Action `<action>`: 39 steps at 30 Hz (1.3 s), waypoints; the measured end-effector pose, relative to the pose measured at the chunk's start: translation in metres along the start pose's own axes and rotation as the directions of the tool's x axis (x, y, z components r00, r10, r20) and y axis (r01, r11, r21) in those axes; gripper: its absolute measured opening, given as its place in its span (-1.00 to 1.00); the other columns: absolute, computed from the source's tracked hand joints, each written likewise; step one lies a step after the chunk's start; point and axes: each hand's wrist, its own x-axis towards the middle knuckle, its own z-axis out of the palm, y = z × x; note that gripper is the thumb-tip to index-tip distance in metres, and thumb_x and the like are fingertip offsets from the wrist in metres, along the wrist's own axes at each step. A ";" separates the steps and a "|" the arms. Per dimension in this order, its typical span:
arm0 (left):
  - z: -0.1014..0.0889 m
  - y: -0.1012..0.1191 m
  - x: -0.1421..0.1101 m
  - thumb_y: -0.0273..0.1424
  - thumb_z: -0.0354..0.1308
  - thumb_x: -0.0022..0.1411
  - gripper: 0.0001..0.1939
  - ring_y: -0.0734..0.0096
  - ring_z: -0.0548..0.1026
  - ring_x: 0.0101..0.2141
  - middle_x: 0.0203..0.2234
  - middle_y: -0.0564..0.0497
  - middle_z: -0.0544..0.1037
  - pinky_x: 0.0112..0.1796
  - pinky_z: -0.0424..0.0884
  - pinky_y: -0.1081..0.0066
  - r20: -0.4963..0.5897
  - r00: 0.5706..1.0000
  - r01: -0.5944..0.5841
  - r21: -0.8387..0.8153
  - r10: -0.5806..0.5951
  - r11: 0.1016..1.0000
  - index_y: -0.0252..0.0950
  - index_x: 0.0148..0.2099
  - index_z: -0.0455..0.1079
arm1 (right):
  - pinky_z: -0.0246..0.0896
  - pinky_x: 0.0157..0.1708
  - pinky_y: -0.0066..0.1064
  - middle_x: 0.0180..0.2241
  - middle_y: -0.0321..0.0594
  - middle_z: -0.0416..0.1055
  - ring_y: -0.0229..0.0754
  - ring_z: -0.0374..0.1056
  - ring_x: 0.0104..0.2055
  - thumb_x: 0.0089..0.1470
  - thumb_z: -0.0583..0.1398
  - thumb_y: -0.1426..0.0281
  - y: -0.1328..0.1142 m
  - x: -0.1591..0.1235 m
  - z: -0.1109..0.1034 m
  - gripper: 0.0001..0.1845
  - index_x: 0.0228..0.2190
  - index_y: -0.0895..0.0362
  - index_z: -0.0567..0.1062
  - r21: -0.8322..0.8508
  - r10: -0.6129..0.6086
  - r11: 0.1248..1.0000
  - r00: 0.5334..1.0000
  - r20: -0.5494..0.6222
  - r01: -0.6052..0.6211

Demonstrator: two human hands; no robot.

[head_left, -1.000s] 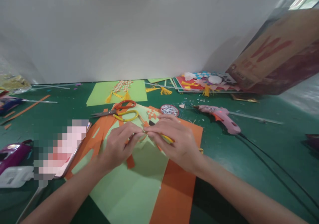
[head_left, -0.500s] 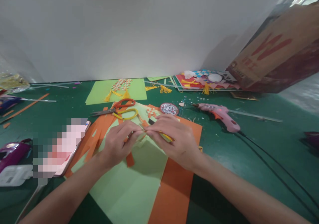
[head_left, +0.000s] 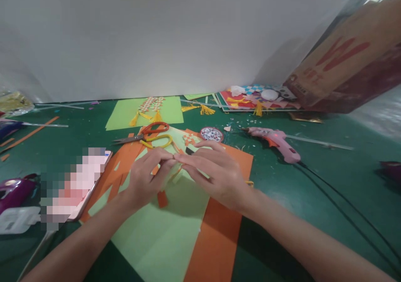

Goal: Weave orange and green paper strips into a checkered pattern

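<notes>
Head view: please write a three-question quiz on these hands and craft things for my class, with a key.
1. True or false: the right hand holds the scissors.
2. Choose: the hot-glue gun is mainly a) green, b) pink, c) black.
3. Fill in: the left hand and right hand meet above a ___ paper sheet.

Key: 1. False, they lie beyond the left hand; 2. b; 3. light green.

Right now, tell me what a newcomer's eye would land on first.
Probably the left hand and right hand, meeting near the middle, above the pale green sheet. Next, perhaps, the pink glue gun lying to the right on the green table, and the red-and-yellow-handled scissors beyond the left hand.
</notes>
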 end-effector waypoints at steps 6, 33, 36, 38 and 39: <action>0.001 -0.002 -0.001 -0.39 0.02 0.29 -0.81 0.55 0.39 -0.55 -0.60 0.09 0.43 -0.51 0.34 0.54 -0.012 1.000 -0.007 -0.010 0.007 1.000 -0.27 -0.39 0.31 | 0.29 -0.18 -0.34 -0.56 -0.37 0.48 -0.34 0.35 -0.51 0.16 0.07 0.48 0.000 -0.001 0.000 -0.74 -0.23 0.03 0.53 -0.008 0.015 1.000 1.000 0.003 -0.015; -0.002 -0.001 0.000 -0.53 0.05 0.25 -0.91 0.48 0.46 -0.49 -0.55 0.01 0.50 -0.44 0.44 0.47 -0.006 0.969 -0.245 -0.062 0.245 0.968 -0.30 -0.32 0.33 | 0.32 -0.23 -0.35 -0.59 -0.31 0.46 -0.34 0.30 -0.56 0.06 0.20 0.50 -0.002 -0.001 0.003 -0.87 -0.51 0.15 0.44 0.094 0.026 0.995 0.998 -0.057 -0.021; -0.002 -0.001 0.001 -0.52 0.05 0.25 -0.91 0.49 0.46 -0.48 -0.55 0.01 0.50 -0.41 0.45 0.48 -0.021 0.965 -0.263 -0.048 0.262 0.964 -0.31 -0.31 0.34 | 0.32 -0.23 -0.37 -0.60 -0.33 0.44 -0.34 0.30 -0.54 0.06 0.18 0.50 -0.002 -0.001 0.002 -0.86 -0.52 0.14 0.44 0.096 0.030 0.995 0.998 -0.053 -0.025; -0.002 -0.001 0.001 -0.53 0.07 0.25 -0.92 0.50 0.47 -0.45 -0.53 0.00 0.50 -0.38 0.45 0.49 -0.039 0.962 -0.271 -0.044 0.270 0.962 -0.32 -0.31 0.36 | 0.31 -0.23 -0.37 -0.59 -0.32 0.44 -0.33 0.30 -0.53 0.07 0.17 0.49 -0.002 -0.001 0.002 -0.85 -0.52 0.14 0.43 0.096 0.029 0.995 0.998 -0.047 -0.024; -0.001 -0.001 0.001 -0.53 0.07 0.24 -0.92 0.50 0.48 -0.44 -0.51 -0.01 0.50 -0.37 0.45 0.50 -0.045 0.962 -0.272 -0.040 0.270 0.961 -0.32 -0.31 0.36 | 0.31 -0.23 -0.37 -0.59 -0.32 0.44 -0.33 0.30 -0.52 0.08 0.17 0.49 -0.002 -0.001 0.002 -0.84 -0.53 0.14 0.43 0.097 0.030 0.995 0.999 -0.039 -0.026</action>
